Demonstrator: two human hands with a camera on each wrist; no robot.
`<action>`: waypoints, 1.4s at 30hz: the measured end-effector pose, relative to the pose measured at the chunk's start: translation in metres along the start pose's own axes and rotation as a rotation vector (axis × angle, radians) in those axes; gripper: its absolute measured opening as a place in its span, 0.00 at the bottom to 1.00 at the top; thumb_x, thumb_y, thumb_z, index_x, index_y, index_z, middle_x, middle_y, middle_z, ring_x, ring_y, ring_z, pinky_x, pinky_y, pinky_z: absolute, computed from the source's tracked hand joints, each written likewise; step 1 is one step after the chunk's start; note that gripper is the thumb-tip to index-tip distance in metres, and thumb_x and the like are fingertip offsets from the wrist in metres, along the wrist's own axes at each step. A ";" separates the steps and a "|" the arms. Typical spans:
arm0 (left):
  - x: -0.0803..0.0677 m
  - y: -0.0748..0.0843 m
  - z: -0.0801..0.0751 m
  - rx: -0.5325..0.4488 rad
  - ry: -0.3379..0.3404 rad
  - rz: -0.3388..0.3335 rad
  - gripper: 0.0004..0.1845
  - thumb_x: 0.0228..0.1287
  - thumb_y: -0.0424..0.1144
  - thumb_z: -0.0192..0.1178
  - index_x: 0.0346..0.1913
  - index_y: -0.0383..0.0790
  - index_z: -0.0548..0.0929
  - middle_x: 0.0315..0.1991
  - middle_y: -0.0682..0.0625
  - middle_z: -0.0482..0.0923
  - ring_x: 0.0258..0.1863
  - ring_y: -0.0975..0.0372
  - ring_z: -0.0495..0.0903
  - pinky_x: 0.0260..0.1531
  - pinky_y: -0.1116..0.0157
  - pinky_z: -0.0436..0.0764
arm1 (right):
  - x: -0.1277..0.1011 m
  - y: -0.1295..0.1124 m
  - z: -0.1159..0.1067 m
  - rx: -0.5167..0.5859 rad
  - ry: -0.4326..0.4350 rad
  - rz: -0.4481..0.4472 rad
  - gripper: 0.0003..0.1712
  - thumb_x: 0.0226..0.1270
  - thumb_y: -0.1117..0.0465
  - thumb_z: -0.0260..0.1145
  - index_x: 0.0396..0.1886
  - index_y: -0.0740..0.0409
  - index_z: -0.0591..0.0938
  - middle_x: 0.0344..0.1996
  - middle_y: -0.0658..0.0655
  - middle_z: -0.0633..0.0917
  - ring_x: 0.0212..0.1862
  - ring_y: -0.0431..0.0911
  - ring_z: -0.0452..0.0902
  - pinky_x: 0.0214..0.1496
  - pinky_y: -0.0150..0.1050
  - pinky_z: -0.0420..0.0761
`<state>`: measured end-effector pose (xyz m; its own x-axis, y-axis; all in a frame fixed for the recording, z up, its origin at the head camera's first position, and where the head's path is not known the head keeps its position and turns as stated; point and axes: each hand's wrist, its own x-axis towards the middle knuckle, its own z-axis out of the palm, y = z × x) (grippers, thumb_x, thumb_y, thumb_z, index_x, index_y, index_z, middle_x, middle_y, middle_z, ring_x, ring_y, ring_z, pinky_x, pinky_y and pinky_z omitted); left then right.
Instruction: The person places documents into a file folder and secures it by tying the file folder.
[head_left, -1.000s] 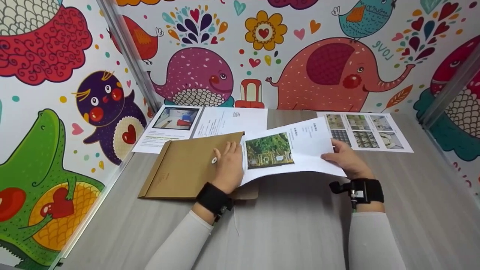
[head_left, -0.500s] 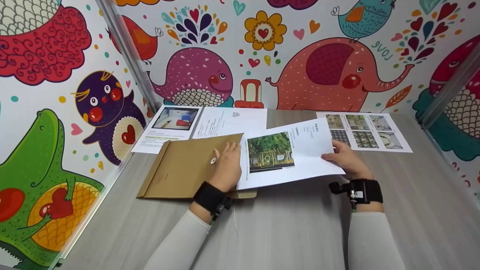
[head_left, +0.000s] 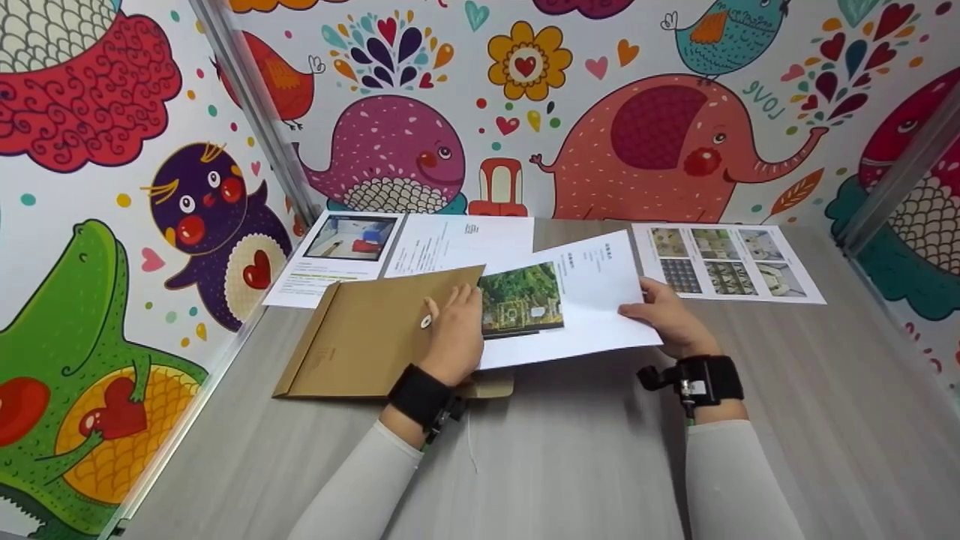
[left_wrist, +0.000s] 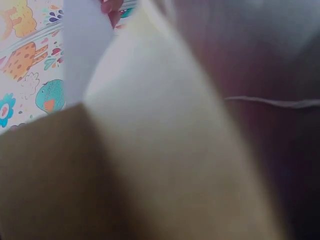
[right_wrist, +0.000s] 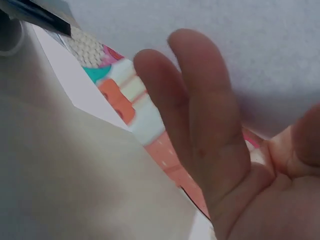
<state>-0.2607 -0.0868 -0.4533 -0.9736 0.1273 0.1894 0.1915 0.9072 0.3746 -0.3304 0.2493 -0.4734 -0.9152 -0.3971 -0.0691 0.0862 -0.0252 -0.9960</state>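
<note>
Printed sheet (head_left: 592, 300), pinched by the right hand (head_left: 667, 319), should enter level while the flat left hand (head_left: 454, 337) steadies the envelope (head_left: 367, 334).

Item: table (head_left: 585, 457), pale grey wood-grain top, as I see it from the head camera. Lying directly on it:
- brown envelope (head_left: 360, 337), flat under my left hand (head_left: 454, 337), its flap end nearest the wrist;
- sheet with a room photo (head_left: 337, 255), beyond the left hand, at the far left edge;
- text sheet (head_left: 465, 244), just right of that one, beyond the envelope;
- sheet of small photos (head_left: 727, 262), beyond my right hand (head_left: 667, 319), near the far right corner.
</note>
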 end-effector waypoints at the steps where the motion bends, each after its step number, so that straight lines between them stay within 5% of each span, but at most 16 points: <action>1: 0.000 0.001 0.000 0.005 0.001 0.002 0.31 0.73 0.18 0.45 0.77 0.28 0.70 0.79 0.32 0.66 0.82 0.41 0.62 0.76 0.24 0.48 | 0.003 0.001 0.005 0.020 -0.007 -0.005 0.33 0.73 0.73 0.63 0.75 0.70 0.65 0.44 0.50 0.88 0.41 0.43 0.90 0.42 0.35 0.90; 9: -0.004 0.012 0.003 0.045 0.020 0.013 0.30 0.71 0.18 0.50 0.75 0.29 0.73 0.77 0.33 0.69 0.81 0.41 0.64 0.75 0.24 0.51 | 0.020 0.012 0.070 0.146 -0.113 -0.072 0.34 0.70 0.78 0.59 0.75 0.74 0.65 0.48 0.55 0.87 0.45 0.46 0.89 0.46 0.38 0.90; 16: -0.006 0.023 0.006 0.058 0.057 0.025 0.25 0.72 0.20 0.51 0.70 0.27 0.77 0.74 0.32 0.73 0.78 0.41 0.68 0.74 0.24 0.53 | 0.023 0.013 0.117 0.032 -0.109 -0.016 0.39 0.70 0.75 0.62 0.80 0.68 0.65 0.58 0.66 0.84 0.49 0.49 0.89 0.48 0.42 0.90; 26: -0.008 0.022 0.003 0.037 0.101 0.025 0.26 0.70 0.18 0.52 0.70 0.26 0.77 0.73 0.31 0.74 0.77 0.39 0.69 0.73 0.23 0.54 | 0.020 0.004 0.115 -0.011 0.117 0.092 0.13 0.63 0.74 0.64 0.48 0.67 0.78 0.29 0.49 0.80 0.26 0.37 0.76 0.30 0.28 0.81; 36: -0.015 0.034 0.008 0.066 0.103 0.061 0.25 0.70 0.20 0.52 0.69 0.29 0.78 0.72 0.30 0.75 0.76 0.39 0.71 0.72 0.24 0.58 | 0.020 0.009 0.139 -0.012 0.137 0.060 0.11 0.61 0.77 0.68 0.43 0.68 0.79 0.26 0.49 0.83 0.25 0.37 0.81 0.31 0.29 0.86; 42: -0.024 0.047 0.013 0.108 0.166 0.104 0.23 0.69 0.22 0.57 0.66 0.30 0.80 0.69 0.33 0.79 0.73 0.41 0.76 0.70 0.25 0.64 | 0.020 0.017 0.157 -0.076 0.171 0.014 0.09 0.59 0.78 0.67 0.40 0.71 0.80 0.25 0.51 0.82 0.26 0.37 0.81 0.30 0.29 0.85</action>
<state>-0.2306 -0.0422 -0.4526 -0.9137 0.1630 0.3722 0.2669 0.9315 0.2472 -0.2856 0.0970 -0.4828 -0.9682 -0.2352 -0.0848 0.0748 0.0512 -0.9959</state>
